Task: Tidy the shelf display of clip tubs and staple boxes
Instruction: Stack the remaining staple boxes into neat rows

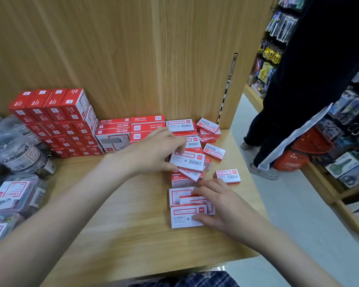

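Small red-and-white staple boxes lie scattered on the right part of the wooden shelf [116, 214]. My left hand [153, 151] grips one tilted staple box [188, 161] between thumb and fingers, over a loose heap. My right hand [220, 201] rests with spread fingers on a low stack of staple boxes [184, 216] near the front. One single box [228, 176] lies apart to the right. Neat red stacks [56, 121] stand at the back left, larger staple boxes [131, 131] beside them. Clear clip tubs [15, 154] crowd the far left.
The wooden back panel [133, 54] rises behind the shelf. A person in dark clothes [298, 90] stands in the aisle to the right with a red shopping basket [298, 154]. More shelves of packaged goods [348, 141] line the right side.
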